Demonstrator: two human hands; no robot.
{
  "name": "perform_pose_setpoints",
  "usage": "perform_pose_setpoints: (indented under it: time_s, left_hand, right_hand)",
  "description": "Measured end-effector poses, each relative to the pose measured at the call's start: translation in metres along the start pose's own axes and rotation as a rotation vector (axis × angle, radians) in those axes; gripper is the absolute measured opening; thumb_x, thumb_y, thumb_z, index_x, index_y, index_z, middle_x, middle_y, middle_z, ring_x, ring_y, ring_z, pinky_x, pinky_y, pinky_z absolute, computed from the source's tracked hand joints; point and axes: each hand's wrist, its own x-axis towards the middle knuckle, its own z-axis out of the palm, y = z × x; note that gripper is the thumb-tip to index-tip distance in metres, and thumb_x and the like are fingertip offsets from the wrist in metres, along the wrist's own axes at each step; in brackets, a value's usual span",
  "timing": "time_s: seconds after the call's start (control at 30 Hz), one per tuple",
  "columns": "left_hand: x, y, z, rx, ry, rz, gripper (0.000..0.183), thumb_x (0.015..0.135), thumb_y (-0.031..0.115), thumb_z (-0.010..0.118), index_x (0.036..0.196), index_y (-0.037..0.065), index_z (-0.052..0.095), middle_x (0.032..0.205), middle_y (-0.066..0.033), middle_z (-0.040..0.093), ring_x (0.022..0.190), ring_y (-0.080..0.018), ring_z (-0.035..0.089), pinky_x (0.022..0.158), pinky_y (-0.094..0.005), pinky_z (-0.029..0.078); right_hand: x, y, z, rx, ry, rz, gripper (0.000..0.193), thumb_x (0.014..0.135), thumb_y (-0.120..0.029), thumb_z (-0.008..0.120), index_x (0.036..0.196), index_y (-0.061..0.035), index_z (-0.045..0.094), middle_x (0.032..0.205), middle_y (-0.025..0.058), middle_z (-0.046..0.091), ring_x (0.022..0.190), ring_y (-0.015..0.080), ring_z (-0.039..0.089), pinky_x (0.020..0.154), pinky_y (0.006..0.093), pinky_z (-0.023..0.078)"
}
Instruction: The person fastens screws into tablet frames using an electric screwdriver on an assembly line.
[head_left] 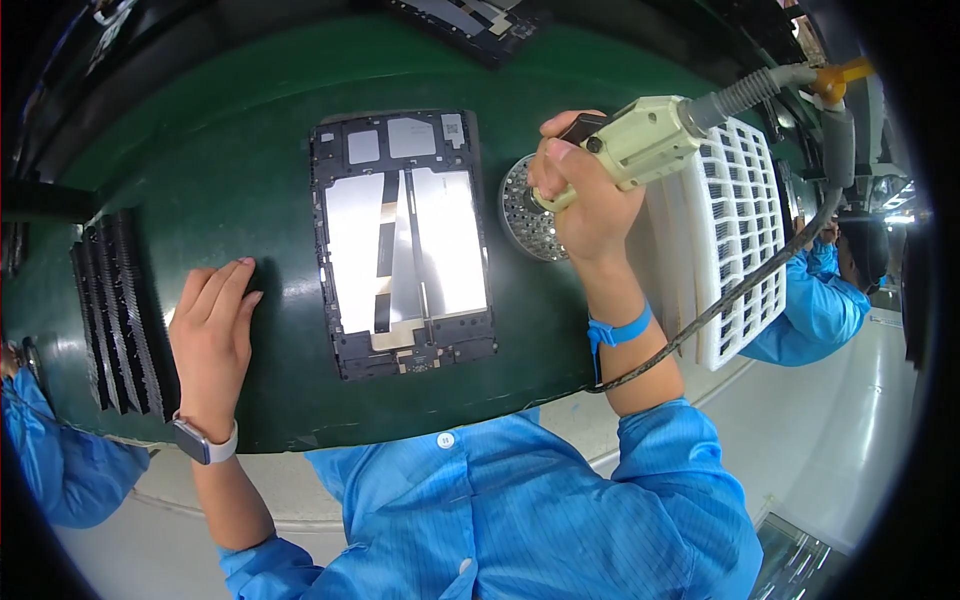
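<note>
The right hand (597,205) wraps around an electric screwdriver (650,145) at upper right of centre, likely to steady it above the round metal dish (518,200). The left hand (213,325), empty, fingers extended, rests on the worktop (265,180), left of centre. The open-backed tablet (450,240) lies mid-frame, presumably for easy reach.

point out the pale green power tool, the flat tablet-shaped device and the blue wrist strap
pale green power tool (648,145): head view, on its body
flat tablet-shaped device (400,245): head view, on its silver middle
blue wrist strap (623,331): head view, on its band
</note>
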Motion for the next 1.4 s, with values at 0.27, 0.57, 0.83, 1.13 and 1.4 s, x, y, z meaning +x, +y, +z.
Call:
perform_pose_setpoints:
  time_s: [0.27,0.57,0.83,1.13,1.4]
  left_hand:
    - [0.019,0.021,0.002,-0.128,0.221,-0.029,0.016,0.083,-0.001,0.068,0.098,-0.003,0.067,0.090,-0.0127,0.062,0.088,-0.0283,0.059,0.078,-0.0334,0.048]
    - [0.157,0.091,0.053,-0.935,0.044,-0.121,0.021,0.083,0.013,0.074,0.095,-0.003,0.070,0.079,-0.0096,0.069,0.073,-0.0150,0.064,0.065,-0.0267,0.049]
    - [0.179,0.089,0.087,-0.350,0.129,0.060,0.018,0.084,0.012,0.071,0.099,0.003,0.071,0.091,-0.0103,0.066,0.094,-0.0296,0.058,0.085,-0.0375,0.047]
    - [0.179,0.081,0.094,-0.418,0.099,0.114,0.022,0.091,0.019,0.065,0.100,0.000,0.070,0.097,-0.0111,0.067,0.097,-0.0304,0.062,0.087,-0.0387,0.048]
    - [0.178,0.078,0.095,-0.421,0.126,0.110,0.026,0.083,0.028,0.073,0.092,0.004,0.075,0.094,-0.0075,0.068,0.093,-0.0292,0.061,0.082,-0.0415,0.048]
  right_hand:
    - [-0.006,-0.021,-0.017,0.013,0.036,-0.144,0.018,0.082,0.005,0.061,0.100,0.0055,0.062,0.068,0.0058,0.058,0.055,0.0117,0.053,0.055,0.0272,0.045]
    - [-0.014,-0.019,-0.024,-0.129,0.016,-0.154,0.020,0.080,0.009,0.062,0.100,0.0045,0.063,0.074,0.0062,0.060,0.058,0.0101,0.055,0.053,0.0237,0.044]
    - [-0.010,-0.019,-0.026,-0.087,0.052,-0.111,0.024,0.078,0.010,0.067,0.101,0.0028,0.064,0.081,0.0035,0.061,0.060,0.0059,0.052,0.052,0.0207,0.042]
    - [-0.011,-0.019,-0.029,-0.093,0.031,-0.129,0.024,0.078,0.010,0.068,0.101,0.0032,0.065,0.079,0.0031,0.061,0.059,0.0068,0.053,0.054,0.0213,0.043]
    - [-0.010,-0.023,-0.014,-0.113,0.040,-0.147,0.021,0.080,0.010,0.061,0.100,0.0055,0.063,0.074,0.0060,0.060,0.057,0.0112,0.054,0.054,0.0246,0.045]
